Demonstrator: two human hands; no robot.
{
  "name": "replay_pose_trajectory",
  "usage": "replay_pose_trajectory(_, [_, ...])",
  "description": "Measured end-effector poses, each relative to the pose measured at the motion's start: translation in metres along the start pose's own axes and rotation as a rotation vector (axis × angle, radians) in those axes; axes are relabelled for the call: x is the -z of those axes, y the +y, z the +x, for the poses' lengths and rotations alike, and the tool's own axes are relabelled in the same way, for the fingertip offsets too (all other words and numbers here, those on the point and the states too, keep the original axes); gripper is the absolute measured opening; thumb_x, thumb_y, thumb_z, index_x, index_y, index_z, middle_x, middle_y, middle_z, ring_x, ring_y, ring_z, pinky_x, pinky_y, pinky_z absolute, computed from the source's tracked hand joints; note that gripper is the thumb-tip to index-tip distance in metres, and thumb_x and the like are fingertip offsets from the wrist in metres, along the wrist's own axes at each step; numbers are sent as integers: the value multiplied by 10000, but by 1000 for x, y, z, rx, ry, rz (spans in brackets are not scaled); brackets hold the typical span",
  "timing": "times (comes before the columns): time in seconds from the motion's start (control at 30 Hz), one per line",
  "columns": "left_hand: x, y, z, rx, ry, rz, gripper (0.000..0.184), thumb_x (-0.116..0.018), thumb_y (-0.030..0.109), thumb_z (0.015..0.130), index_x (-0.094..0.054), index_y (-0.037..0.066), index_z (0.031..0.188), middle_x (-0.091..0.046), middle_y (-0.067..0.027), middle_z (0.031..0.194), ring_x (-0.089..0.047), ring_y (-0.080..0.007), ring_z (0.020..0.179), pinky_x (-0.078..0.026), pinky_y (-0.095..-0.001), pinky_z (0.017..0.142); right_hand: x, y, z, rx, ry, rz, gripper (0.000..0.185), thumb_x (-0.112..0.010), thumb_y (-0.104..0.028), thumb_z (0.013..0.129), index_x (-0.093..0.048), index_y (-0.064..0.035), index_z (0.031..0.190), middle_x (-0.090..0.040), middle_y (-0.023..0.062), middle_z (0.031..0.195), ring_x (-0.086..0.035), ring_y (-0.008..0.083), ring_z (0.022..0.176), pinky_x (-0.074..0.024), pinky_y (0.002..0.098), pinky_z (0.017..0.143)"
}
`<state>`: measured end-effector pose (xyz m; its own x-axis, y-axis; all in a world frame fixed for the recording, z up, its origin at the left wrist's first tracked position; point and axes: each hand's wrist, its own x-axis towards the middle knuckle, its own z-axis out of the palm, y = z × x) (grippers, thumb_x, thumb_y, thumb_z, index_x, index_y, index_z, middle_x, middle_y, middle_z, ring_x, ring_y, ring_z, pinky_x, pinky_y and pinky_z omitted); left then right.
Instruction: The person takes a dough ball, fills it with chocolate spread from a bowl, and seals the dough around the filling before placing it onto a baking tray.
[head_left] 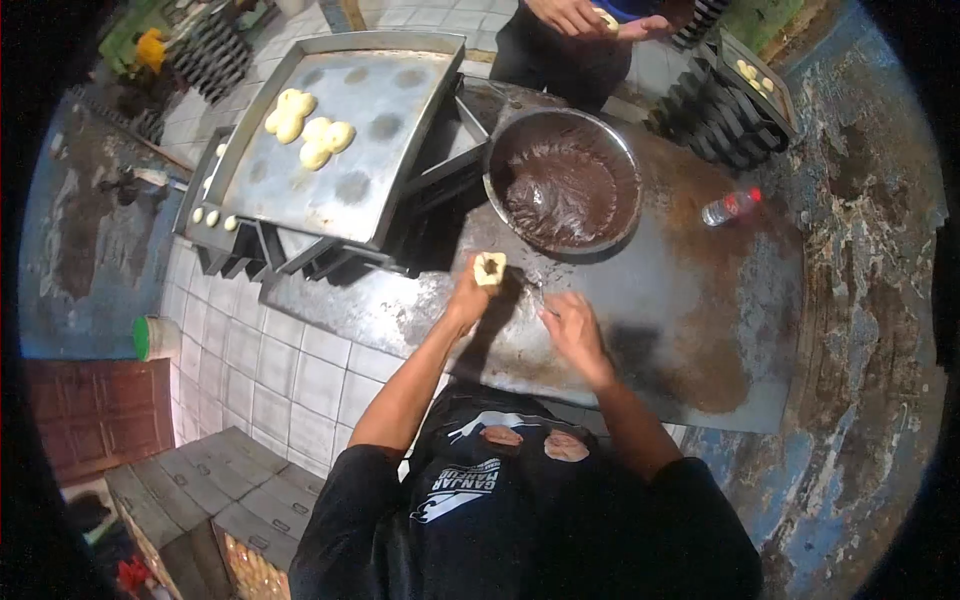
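A pale piece of dough (pixel 490 268) with dark brown filling in its middle rests in my left hand (pixel 468 298), whose fingers are wrapped around it. Just to the right, my right hand (pixel 574 335) is closed on a thin metal utensil (pixel 541 291); its far end is too small and blurred to tell its kind. Beyond both hands stands a large metal bowl (pixel 634 215) of dark brown chocolate-like filling (pixel 565 190), apart from them. Both hands are over the worn metal table (pixel 650 300).
At the left, a metal tray (pixel 365 215) bearing clustered dough pieces (pixel 318 142) sits on stacked trays. A bottle with a red cap (pixel 731 207) lies at the right. Across the table, another person's hands (pixel 590 18) hold dough. Stacked dark tins (pixel 715 115) stand near that person.
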<state>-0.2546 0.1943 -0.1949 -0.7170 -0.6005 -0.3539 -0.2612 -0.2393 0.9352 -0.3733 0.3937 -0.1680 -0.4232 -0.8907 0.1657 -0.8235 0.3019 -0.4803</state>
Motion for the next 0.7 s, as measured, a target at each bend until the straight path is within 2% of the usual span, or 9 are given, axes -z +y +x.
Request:
replay_pose_trajectory(0.1, [-23, -26, -47, -212, -209, -61, 767, -710, -72, 776, -408, 96, 1461, -612, -22, 1251, -588, -167, 1133, -493, -309, 966, 0, -12, 10, -549, 46, 1020, 487, -709, -121, 932, -553, 64, 1354, -714, 163, 1122, -676, 209, 982, -546, 347, 860])
replay_pose_trajectory(0.13, [-34, -15, -67, -362, -200, 86, 740, -787, 22, 782, -429, 98, 1425, -603, -31, 1260, -571, -172, 1163, -483, -326, 978, 9, -23, 10, -493, 0, 1019, 465, -672, -104, 939, -545, 46, 1360, -692, 216, 1173, -686, 290, 1004, -544, 384, 888])
replay_pose_trajectory(0.2, [-43, -4, -100, -197, -71, 265, 673, -868, 122, 765, -475, 77, 1310, -624, -62, 1165, -599, -186, 1069, -500, -349, 915, 42, -70, -9, -221, -115, 487, 423, -607, -95, 959, -542, 22, 1360, -682, 220, 1168, -668, 396, 983, -535, 432, 914])
replay_pose_trajectory(0.27, [-45, -16, -115, -281, 23, 175, 605, -868, 165, 796, -512, 81, 1277, -649, -36, 1046, -621, -169, 971, -513, -325, 857, 59, -95, -42, 124, -55, 441, 393, -554, -88, 967, -555, 0, 1350, -673, 207, 1206, -615, 460, 1078, -495, 453, 998])
replay_pose_trajectory(0.47, [-60, 35, -198, 52, -53, -312, 261, -743, 273, 942, -681, 124, 1148, -659, 9, 896, -618, -89, 868, -506, -253, 806, 41, -94, -91, 81, 161, 559, 428, -599, -40, 933, -528, 33, 1349, -701, 163, 1160, -608, 353, 1178, -452, 443, 1032])
replay_pose_trajectory(0.53, [-66, 16, -197, -83, -18, -329, 359, -696, 337, 976, -674, 65, 1208, -722, -78, 1072, -655, -177, 1071, -526, -304, 907, 41, -99, -97, -166, 112, 648, 389, -646, -65, 935, -530, 39, 1291, -708, 138, 1123, -633, 272, 1152, -465, 380, 1020])
replay_pose_trajectory(0.6, [-70, 25, -210, -572, 234, 230, 351, -590, 282, 1034, -683, 18, 1246, -657, -190, 1331, -590, -277, 1295, -476, -363, 1052, 44, -106, -98, -303, 95, 909, 339, -682, -55, 926, -560, 13, 1235, -704, 106, 1088, -640, 186, 1111, -485, 323, 976])
replay_pose_trajectory(0.63, [-68, 32, -216, -635, 184, 367, 497, -560, 312, 1043, -528, 26, 1449, -568, -212, 1448, -464, -334, 1422, -399, -396, 1137, 43, -106, -98, -328, 111, 1273, 324, -681, -37, 925, -568, 3, 1226, -702, 93, 1070, -645, 159, 1063, -498, 309, 939])
replay_pose_trajectory(0.7, [-69, 44, -233, -565, 89, 280, 582, -590, 328, 1025, -430, 60, 1516, -575, -205, 1444, -482, -334, 1407, -402, -389, 1135, 52, -98, -99, -394, -35, 1815, 305, -687, 13, 901, -614, 0, 1197, -702, 75, 1011, -665, 143, 914, -532, 299, 851])
